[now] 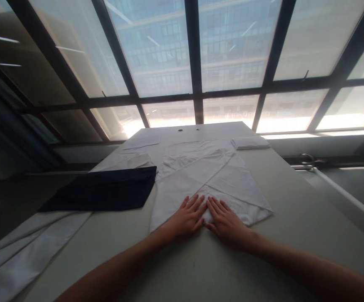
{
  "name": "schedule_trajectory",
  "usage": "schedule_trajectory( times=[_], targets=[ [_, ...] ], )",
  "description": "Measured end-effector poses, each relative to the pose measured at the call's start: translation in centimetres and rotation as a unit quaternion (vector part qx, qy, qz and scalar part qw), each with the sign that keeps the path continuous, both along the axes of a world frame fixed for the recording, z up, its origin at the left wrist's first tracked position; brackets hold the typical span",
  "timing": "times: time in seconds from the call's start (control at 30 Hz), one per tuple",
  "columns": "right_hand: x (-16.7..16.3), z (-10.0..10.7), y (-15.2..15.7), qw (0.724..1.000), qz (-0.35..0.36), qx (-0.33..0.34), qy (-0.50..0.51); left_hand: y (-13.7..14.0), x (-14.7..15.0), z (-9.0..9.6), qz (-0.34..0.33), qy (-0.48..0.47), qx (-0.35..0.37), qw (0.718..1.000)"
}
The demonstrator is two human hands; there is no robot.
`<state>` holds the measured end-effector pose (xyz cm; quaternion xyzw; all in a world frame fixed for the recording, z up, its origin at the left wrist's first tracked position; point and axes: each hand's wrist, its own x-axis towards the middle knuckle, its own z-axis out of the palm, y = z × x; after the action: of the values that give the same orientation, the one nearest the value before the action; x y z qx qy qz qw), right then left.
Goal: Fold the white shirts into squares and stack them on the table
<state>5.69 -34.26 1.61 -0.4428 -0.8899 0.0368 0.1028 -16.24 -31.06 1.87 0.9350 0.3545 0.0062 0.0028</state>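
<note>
White cloth point(197, 174) could totally bunch up if the left hand point(186, 220) and right hand point(228, 225), both laid flat on it, gripping nothing, push unevenly.

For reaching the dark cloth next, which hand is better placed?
Probably the left hand: it rests flat on the white cloth, on the side nearer the dark cloth. The right hand lies farther from it.

spread cloth point(182, 182): plain white; folded cloth point(96, 192): plain dark navy; draped cloth point(31, 251): plain white; bench point(288, 197): off-white; window frames point(193, 46): near-black
</note>
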Motion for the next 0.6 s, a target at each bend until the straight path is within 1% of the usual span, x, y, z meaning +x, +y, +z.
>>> schedule_trajectory(
  times=[0.17,0.3,0.47,0.6],
  targets=[
    [0.2,0.0,-0.2,1.000,-0.024,-0.011,-0.009,0.0,0.1,-0.3,0.018,0.009,0.001,1.000],
    [0.7,-0.5,-0.2,0.998,-0.065,-0.004,-0.007,-0.1,0.2,-0.2,0.032,-0.001,0.002,0.999],
    [1.3,-0.9,-0.4,0.992,-0.124,0.016,-0.032,0.0,0.1,-0.3,0.027,-0.023,-0.005,0.999],
    [1.1,-0.9,-0.7,0.987,-0.153,0.026,-0.029,0.1,-0.1,-0.6,0.024,-0.037,-0.006,0.999]
  ],
)
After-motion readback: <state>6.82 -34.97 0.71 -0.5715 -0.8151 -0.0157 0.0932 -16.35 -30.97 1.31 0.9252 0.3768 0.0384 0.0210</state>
